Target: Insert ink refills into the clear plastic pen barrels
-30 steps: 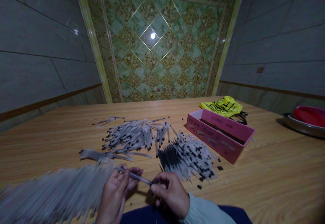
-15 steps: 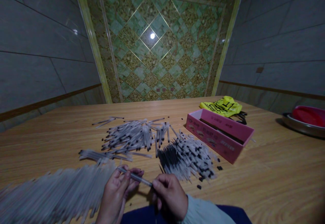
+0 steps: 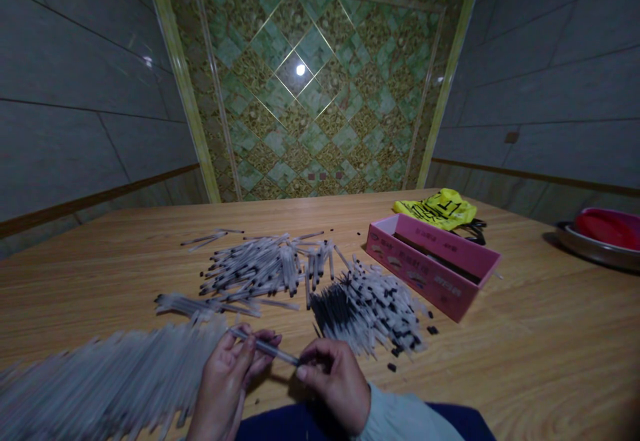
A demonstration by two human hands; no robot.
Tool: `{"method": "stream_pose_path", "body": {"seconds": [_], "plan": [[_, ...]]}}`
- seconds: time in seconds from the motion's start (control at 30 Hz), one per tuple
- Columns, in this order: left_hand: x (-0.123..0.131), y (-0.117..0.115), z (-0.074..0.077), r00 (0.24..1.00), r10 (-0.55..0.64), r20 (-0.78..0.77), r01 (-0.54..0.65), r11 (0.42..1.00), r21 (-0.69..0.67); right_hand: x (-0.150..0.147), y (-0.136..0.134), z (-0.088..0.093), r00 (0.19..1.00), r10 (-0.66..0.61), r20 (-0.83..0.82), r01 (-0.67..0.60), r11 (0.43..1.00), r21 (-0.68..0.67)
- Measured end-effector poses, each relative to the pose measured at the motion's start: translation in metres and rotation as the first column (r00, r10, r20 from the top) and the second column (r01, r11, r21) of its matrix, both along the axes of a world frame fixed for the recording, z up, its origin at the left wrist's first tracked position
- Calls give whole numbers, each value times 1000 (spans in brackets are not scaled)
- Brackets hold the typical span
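A slim pen with a clear barrel and a dark core (image 3: 273, 349) lies slantwise between my two hands. My left hand (image 3: 230, 377) is closed on its upper left part, thumb on top and fingers beneath. At the pen's dark lower right end, my right hand (image 3: 337, 381) pinches with thumb and forefinger; whether a separate small part is there, I cannot tell. Close to my left hand lies a wide layer of clear tubes (image 3: 110, 381). Just beyond my right hand is a pile of thin dark-tipped refills and small black pieces (image 3: 370, 307).
Finished-looking clear pens with dark ends (image 3: 255, 267) are heaped on the wooden table (image 3: 540, 347). A pink open box (image 3: 425, 271) stands at the right, with a yellow bag (image 3: 440, 209) behind it. A metal basin with red items (image 3: 600, 247) is at the far right.
The thumb and forefinger of my right hand have shifted slightly at the pen's end, the gap between them wider. My left hand keeps its hold with little movement.
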State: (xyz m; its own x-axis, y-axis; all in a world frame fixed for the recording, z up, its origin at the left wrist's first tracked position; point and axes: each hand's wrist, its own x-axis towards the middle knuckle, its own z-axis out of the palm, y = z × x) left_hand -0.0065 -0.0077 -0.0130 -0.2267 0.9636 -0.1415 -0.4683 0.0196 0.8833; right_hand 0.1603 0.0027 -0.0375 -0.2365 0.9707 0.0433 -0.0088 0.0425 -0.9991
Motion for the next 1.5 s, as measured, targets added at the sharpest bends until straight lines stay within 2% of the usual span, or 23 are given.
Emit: {"method": "stream_pose_path", "body": {"seconds": [0.2, 0.37, 0.4, 0.57, 0.6, 0.77, 0.9, 0.97, 1.17, 1.33, 1.5], "plan": [[0, 0, -1, 1000, -9, -12, 9, 1000, 7, -3, 1, -5, 984, 166, -70, -174, 978, -117], [1, -1, -1, 1000, -25, -8, 26, 1000, 9, -2, -2, -2, 999, -37, 32, 38, 999, -10], [1, -1, -1, 1000, -24, -5, 24, 1000, 11, -2, -2, -1, 998, -46, 32, 46, 999, -11], [1, 0, 1, 1000, -24, -19, 24, 1000, 15, -3, 0, -5, 980, 191, -53, -196, 971, -133], [1, 0, 1, 999, -27, -27, 28, 1000, 14, -3, 0, -6, 980, 191, -55, -197, 972, -126], [0, 0, 0, 999, -38, -30, 38, 999, 16, -1, 0, -5, 998, 28, -54, -31, 998, -55], [-1, 1, 0, 999, -23, -29, 23, 1000, 9, -3, -1, -3, 980, 172, -100, -188, 964, -188], [-1, 2, -1, 999, -18, -26, 19, 1000, 22, -4, -1, -3, 975, 202, -95, -218, 953, -209], [-3, 2, -4, 999, -24, -24, 24, 1000, 6, -2, -1, -1, 993, 107, -59, -116, 977, -181], [-3, 2, -5, 999, -23, -41, 23, 1000, 5, -3, -2, -5, 974, 205, -102, -222, 951, -214], [-6, 3, -7, 999, 27, -18, -27, 1000, 15, 1, 2, -7, 998, 49, -24, -51, 996, -68]]}}
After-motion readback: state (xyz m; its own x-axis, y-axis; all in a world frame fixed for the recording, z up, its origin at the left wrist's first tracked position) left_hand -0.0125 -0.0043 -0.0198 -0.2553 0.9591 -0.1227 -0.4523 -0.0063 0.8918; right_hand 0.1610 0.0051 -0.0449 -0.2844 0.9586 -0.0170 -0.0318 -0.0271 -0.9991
